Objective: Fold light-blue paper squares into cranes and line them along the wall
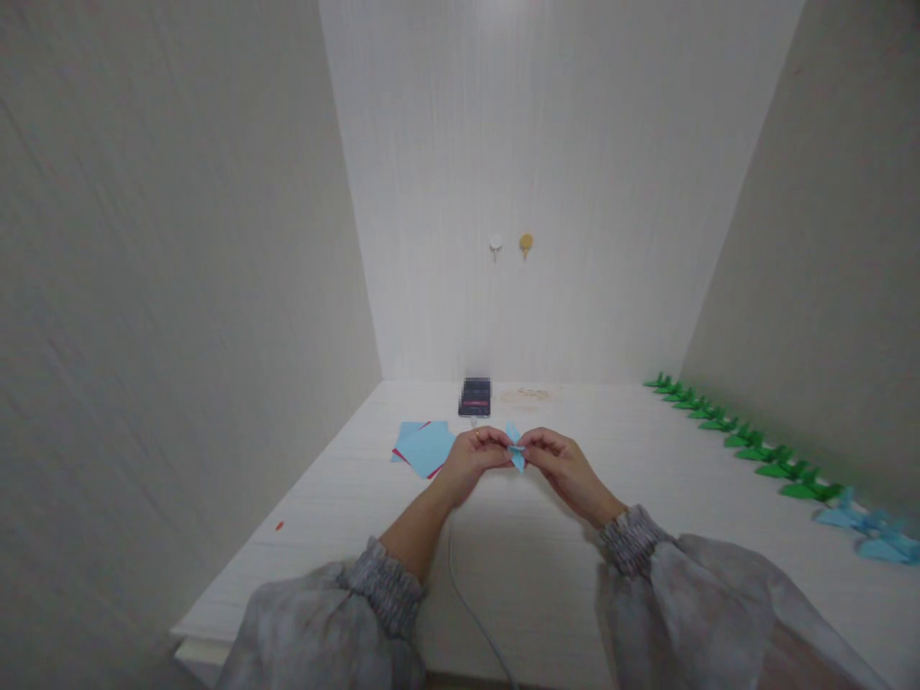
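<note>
Between my two hands, over the middle of the white table, is a small folded piece of light blue origami paper (515,447) with pointed ends at top and bottom. My left hand (480,454) pinches its left side with thumb and fingers. From the right, my right hand (557,460) grips the other side in the same way. Fingertips cover part of the folds. Just left of my left hand lie flat sheets of light blue paper (425,445), overlapping, with red edges showing beneath.
A phone (475,397) lies near the back wall; a white cable (471,599) runs to the table's front edge. Several green folded paper figures (747,441) line the right side, with light blue ones (873,532) nearer. An orange-red scrap (280,525) lies at left. Walls enclose three sides.
</note>
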